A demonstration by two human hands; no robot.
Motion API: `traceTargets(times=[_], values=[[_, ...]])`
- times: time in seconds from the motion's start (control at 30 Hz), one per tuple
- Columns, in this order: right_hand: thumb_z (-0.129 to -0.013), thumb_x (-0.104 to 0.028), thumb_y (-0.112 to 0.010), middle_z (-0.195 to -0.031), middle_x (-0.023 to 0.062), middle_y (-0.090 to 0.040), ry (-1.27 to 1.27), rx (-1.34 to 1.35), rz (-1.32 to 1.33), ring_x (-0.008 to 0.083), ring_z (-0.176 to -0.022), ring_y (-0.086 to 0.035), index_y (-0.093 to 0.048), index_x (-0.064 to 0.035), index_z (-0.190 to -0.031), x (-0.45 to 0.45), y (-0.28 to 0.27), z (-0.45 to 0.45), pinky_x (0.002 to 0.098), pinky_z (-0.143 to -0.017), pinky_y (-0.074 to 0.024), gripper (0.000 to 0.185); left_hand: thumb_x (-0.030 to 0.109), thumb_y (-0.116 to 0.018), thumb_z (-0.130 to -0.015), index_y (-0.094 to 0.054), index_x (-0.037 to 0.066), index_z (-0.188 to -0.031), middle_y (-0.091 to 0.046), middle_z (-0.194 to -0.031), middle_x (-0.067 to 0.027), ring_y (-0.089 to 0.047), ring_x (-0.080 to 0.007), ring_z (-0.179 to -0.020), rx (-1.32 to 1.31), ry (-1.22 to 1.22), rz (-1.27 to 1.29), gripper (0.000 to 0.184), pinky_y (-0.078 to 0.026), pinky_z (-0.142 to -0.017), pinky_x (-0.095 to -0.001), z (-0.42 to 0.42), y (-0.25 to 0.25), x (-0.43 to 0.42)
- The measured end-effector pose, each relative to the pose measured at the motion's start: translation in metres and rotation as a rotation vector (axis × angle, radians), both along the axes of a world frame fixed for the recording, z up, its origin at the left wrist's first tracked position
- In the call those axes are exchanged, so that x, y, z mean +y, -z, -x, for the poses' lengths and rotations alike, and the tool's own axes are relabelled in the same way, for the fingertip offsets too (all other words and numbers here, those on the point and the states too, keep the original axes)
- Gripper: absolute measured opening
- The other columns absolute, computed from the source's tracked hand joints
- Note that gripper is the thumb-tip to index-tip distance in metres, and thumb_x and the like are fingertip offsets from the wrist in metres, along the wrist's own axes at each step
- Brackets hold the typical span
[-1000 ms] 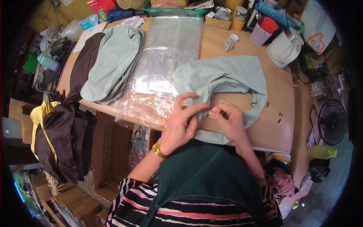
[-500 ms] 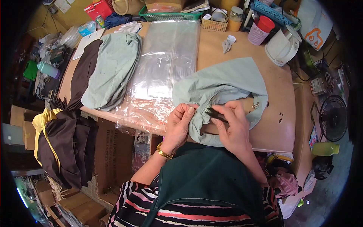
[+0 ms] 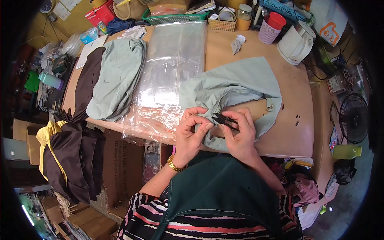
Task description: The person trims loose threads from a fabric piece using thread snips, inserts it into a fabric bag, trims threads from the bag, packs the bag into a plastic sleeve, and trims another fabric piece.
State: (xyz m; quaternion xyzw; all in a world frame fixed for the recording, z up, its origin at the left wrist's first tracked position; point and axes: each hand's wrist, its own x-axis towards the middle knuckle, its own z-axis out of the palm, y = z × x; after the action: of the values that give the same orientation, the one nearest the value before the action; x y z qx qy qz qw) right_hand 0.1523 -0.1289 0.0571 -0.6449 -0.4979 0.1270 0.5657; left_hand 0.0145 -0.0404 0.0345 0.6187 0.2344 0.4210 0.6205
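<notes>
A pale grey-green cloth piece (image 3: 240, 76) lies on the table, its near part bunched up between my hands. My left hand (image 3: 192, 130) pinches a fold of this cloth between thumb and fingers. In my right hand (image 3: 240, 130) is a pair of black thread snips (image 3: 225, 120), held between thumb and fingers. The blades point left toward the pinched fold, close to my left fingertips. Whether the tips touch the cloth I cannot tell. Through the gap in the cloth the brown tabletop shows.
Clear plastic bags (image 3: 174, 60) lie left of the cloth. Further left is a stack of grey-green and dark brown pieces (image 3: 118, 76). Dark brown cloth (image 3: 72, 156) hangs off the table's left side. A white kettle (image 3: 296, 44) and a pink cup holder (image 3: 269, 34) stand at the back right.
My left fingers have shifted their pinch on the fold, with the thumb now lower. The snips have moved slightly left and their blades show more plainly. The view has shifted a little.
</notes>
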Motion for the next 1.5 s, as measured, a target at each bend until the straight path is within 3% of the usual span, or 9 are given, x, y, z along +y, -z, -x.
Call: traceTargets(times=[0.37,0.53,0.63,0.77,0.97,1.17,1.27,1.37,1.5], values=[[-0.083,-0.004,-0.067,-0.093,0.0066,-0.05,-0.063,0.158,0.123,0.0119,-0.08,-0.055,-0.049,-0.0019,-0.119,-0.001,0.012,-0.007,0.0233,-0.072,-0.0486,0.041,0.0,-0.07,-0.083,-0.052,0.001,-0.11,-0.059,-0.105,-0.0071,-0.055,-0.0086,-0.091,-0.022,0.109,0.207,0.033,-0.045,-0.081,-0.021,-0.001,0.004,0.006],[-0.079,-0.012,-0.074,-0.09,0.0004,-0.053,-0.165,1.014,0.036,0.005,-0.075,-0.049,-0.05,-0.0021,-0.115,0.018,0.023,-0.019,0.0227,-0.064,-0.0422,0.045,-0.006,-0.064,-0.085,-0.048,0.003,-0.11,-0.06,-0.109,-0.0077,-0.056,-0.0083,-0.103,-0.16,0.389,0.639,0.031,-0.045,-0.083,-0.0197,-0.004,0.018,0.001],[-0.085,-0.011,-0.069,-0.077,-0.002,-0.056,-0.06,0.46,0.327,0.0033,-0.073,-0.05,-0.059,-0.0021,-0.085,0.027,0.022,-0.051,0.0208,-0.064,-0.0407,0.013,-0.007,-0.063,-0.086,-0.045,0.005,-0.111,-0.059,-0.112,-0.0076,-0.054,-0.0071,-0.105,-0.209,0.626,0.696,0.033,-0.045,-0.083,-0.0193,-0.01,0.026,-0.021],[-0.092,-0.015,-0.06,-0.087,-0.0021,-0.059,-0.214,0.502,0.11,0.0047,-0.068,-0.049,-0.062,-0.0013,-0.095,0.039,0.015,-0.057,0.0203,-0.061,-0.0398,0.014,-0.01,-0.057,-0.086,-0.044,0.007,-0.104,-0.057,-0.114,-0.0067,-0.052,-0.006,-0.107,-0.215,0.487,0.48,0.028,-0.042,-0.085,-0.0195,-0.017,0.025,-0.026],[-0.094,-0.02,-0.059,-0.086,0.0,-0.061,-0.31,0.595,0.158,0.0054,-0.077,-0.051,-0.063,0.0007,-0.102,0.036,0.023,-0.039,0.021,-0.072,-0.0416,0.023,-0.01,-0.058,-0.085,-0.057,-0.004,-0.12,-0.06,-0.113,-0.0081,-0.055,-0.0095,-0.105,-0.233,0.426,0.757,0.035,-0.045,-0.091,-0.0233,-0.016,0.003,-0.012],[-0.086,-0.007,-0.067,-0.078,-0.0021,-0.054,-0.093,0.4,0.0,0.0056,-0.073,-0.051,-0.066,0.0004,-0.098,0.009,0.011,-0.043,0.0197,-0.065,-0.0391,0.015,-0.013,-0.063,-0.08,-0.055,-0.004,-0.121,-0.058,-0.116,-0.0086,-0.057,-0.011,-0.102,-0.147,0.312,0.542,0.042,-0.047,-0.09,-0.0239,-0.014,0.008,-0.012],[-0.069,0.002,-0.077,-0.075,0.0002,-0.051,-0.216,0.196,0.159,0.0064,-0.071,-0.051,-0.072,-0.0053,-0.098,-0.011,-0.015,-0.04,0.0208,-0.056,-0.0382,0.03,-0.013,-0.064,-0.079,-0.052,-0.004,-0.124,-0.057,-0.117,-0.0087,-0.054,-0.0116,-0.108,-0.166,0.336,0.572,0.047,-0.046,-0.092,-0.0241,-0.016,0.006,-0.013],[-0.068,0.003,-0.078,-0.075,0.0031,-0.053,-0.083,-0.099,0.009,0.0084,-0.068,-0.053,-0.071,-0.005,-0.1,-0.011,0.003,-0.026,0.0224,-0.053,-0.0394,0.033,-0.008,-0.065,-0.081,-0.048,-0.004,-0.129,-0.057,-0.117,-0.0093,-0.049,-0.0122,-0.115,-0.174,0.307,0.356,0.051,-0.045,-0.091,-0.0217,-0.022,-0.004,-0.016],[-0.075,-0.003,-0.072,-0.075,0.0056,-0.053,0.017,-0.202,-0.026,0.0171,-0.062,-0.055,-0.065,-0.0009,-0.081,-0.01,0.01,-0.022,0.0308,-0.054,-0.0435,0.01,0.003,-0.067,-0.084,-0.055,-0.002,-0.126,-0.056,-0.105,-0.0046,-0.047,-0.009,-0.1,-0.102,0.337,0.291,0.044,-0.04,-0.073,-0.0178,-0.028,0.004,-0.01]])
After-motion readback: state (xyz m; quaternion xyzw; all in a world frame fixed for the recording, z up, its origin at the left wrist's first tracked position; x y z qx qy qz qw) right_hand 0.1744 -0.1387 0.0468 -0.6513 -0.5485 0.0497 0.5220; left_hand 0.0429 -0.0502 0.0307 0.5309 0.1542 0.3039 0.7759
